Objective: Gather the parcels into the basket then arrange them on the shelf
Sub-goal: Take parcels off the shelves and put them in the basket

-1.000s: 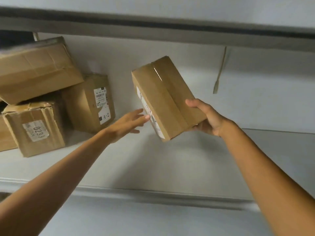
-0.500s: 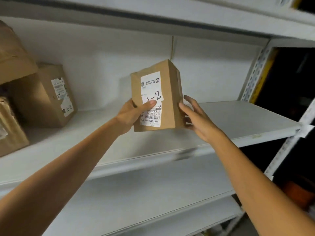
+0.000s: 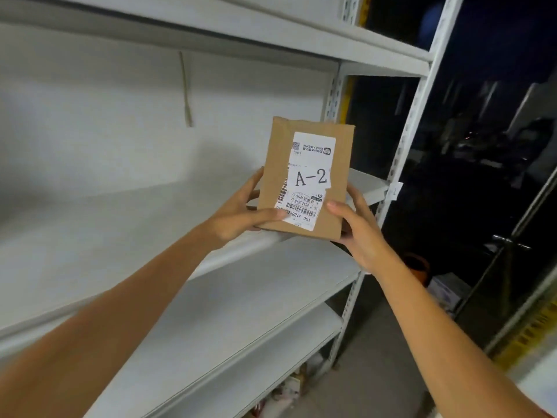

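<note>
Both hands gripped one brown cardboard parcel (image 3: 307, 179) and held it upright at the front edge of the middle shelf (image 3: 120, 224), toward that shelf's right end. The left hand (image 3: 241, 215) clasped the parcel's lower left side, its thumb lying across the bottom of the white shipping label (image 3: 307, 176). The right hand (image 3: 358, 230) closed on the lower right corner, thumb on the front face and fingers behind. The label faced the camera and read "A-2" in large print above a barcode. Whether the parcel's bottom edge rested on the shelf or hung just above it could not be told. A white perforated post (image 3: 407, 146) stood just right of the parcel. A thin strip (image 3: 186, 92) hung down the white back wall.
</note>
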Action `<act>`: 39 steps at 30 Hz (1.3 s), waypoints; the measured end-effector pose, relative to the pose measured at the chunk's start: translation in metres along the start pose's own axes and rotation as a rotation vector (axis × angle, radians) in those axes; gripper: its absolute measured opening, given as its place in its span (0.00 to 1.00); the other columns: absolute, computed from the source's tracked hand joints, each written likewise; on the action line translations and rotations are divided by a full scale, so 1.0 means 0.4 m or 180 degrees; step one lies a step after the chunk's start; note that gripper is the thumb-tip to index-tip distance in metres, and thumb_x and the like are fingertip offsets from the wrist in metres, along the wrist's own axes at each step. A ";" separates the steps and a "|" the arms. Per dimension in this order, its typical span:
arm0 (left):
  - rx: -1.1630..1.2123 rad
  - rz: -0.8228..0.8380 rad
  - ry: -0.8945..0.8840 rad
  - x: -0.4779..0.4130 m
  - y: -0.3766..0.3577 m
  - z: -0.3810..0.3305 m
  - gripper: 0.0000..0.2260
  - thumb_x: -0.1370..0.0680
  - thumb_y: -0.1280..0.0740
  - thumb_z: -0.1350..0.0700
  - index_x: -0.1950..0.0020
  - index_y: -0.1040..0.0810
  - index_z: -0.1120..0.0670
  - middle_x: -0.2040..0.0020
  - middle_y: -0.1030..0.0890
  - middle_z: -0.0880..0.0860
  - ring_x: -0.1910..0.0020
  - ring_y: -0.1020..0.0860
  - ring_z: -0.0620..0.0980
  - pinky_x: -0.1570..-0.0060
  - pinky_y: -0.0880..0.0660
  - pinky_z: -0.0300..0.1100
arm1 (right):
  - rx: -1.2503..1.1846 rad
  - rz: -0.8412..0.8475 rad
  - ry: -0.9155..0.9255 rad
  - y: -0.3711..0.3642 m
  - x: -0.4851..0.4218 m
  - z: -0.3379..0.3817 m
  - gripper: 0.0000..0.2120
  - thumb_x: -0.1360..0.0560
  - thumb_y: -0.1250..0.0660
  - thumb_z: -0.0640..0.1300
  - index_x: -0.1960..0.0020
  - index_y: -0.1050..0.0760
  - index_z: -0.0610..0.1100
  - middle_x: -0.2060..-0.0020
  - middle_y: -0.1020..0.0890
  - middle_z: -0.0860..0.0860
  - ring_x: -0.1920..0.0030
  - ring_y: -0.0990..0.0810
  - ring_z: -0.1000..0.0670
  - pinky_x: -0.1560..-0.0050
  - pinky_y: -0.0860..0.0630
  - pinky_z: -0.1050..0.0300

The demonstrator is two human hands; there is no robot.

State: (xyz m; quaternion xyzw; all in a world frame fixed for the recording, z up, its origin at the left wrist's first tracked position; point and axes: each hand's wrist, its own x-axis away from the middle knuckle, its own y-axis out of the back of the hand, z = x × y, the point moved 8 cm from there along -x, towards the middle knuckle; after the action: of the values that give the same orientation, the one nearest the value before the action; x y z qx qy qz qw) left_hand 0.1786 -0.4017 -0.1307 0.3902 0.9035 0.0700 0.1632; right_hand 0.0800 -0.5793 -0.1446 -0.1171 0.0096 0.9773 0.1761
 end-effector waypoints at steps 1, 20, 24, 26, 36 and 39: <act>0.0070 0.0053 -0.0042 -0.017 -0.051 -0.003 0.42 0.31 0.23 0.53 0.25 0.43 0.37 0.36 0.23 0.47 0.44 0.19 0.46 0.47 0.21 0.47 | -0.0016 -0.0079 -0.0002 0.048 0.024 -0.006 0.37 0.30 0.27 0.52 0.25 0.39 0.58 0.50 0.15 0.60 0.47 0.17 0.56 0.44 0.20 0.43; 0.0088 0.2131 0.0728 0.003 -1.391 0.196 0.43 0.37 0.22 0.43 0.26 0.37 0.43 0.39 0.22 0.42 0.38 0.24 0.43 0.46 0.23 0.38 | -0.0139 -0.2399 -0.1158 1.040 0.913 -0.375 0.32 0.29 0.32 0.56 0.26 0.36 0.56 0.45 0.18 0.50 0.47 0.18 0.49 0.57 0.19 0.55; -0.0046 0.2503 0.0866 0.076 -1.621 0.258 0.46 0.39 0.23 0.37 0.25 0.38 0.42 0.35 0.26 0.43 0.38 0.25 0.42 0.43 0.24 0.39 | -0.0085 -0.2840 -0.1492 1.156 1.111 -0.446 0.31 0.29 0.33 0.54 0.27 0.34 0.56 0.42 0.18 0.49 0.44 0.19 0.51 0.48 0.20 0.51; -0.0125 0.2697 0.0996 0.129 -1.727 0.312 0.42 0.34 0.24 0.41 0.25 0.41 0.40 0.34 0.27 0.40 0.38 0.26 0.41 0.39 0.27 0.39 | 0.0226 -0.3182 -0.1681 1.201 1.210 -0.485 0.30 0.25 0.34 0.51 0.25 0.38 0.55 0.37 0.21 0.48 0.40 0.21 0.50 0.40 0.24 0.50; -0.0488 0.3551 0.1702 0.410 -2.160 0.600 0.36 0.22 0.33 0.53 0.21 0.52 0.44 0.32 0.36 0.40 0.30 0.36 0.43 0.34 0.33 0.42 | 0.1711 -0.2920 -0.4060 1.336 1.482 -0.736 0.60 0.44 0.36 0.79 0.21 0.57 0.58 0.22 0.53 0.37 0.23 0.50 0.35 0.26 0.46 0.34; -0.0330 0.3752 0.1757 0.441 -2.269 0.692 0.40 0.23 0.30 0.55 0.21 0.54 0.42 0.26 0.34 0.46 0.30 0.32 0.45 0.34 0.32 0.42 | 0.2184 -0.2706 -0.4390 1.422 1.516 -0.835 0.61 0.40 0.32 0.77 0.21 0.63 0.57 0.22 0.64 0.39 0.23 0.54 0.32 0.27 0.47 0.34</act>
State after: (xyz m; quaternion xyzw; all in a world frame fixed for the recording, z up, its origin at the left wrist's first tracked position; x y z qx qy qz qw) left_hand -0.4570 -0.8960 -0.6627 0.7795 0.5422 0.2889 -0.1220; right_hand -0.5937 -0.9253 -0.6230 0.5650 0.1499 0.6253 0.5171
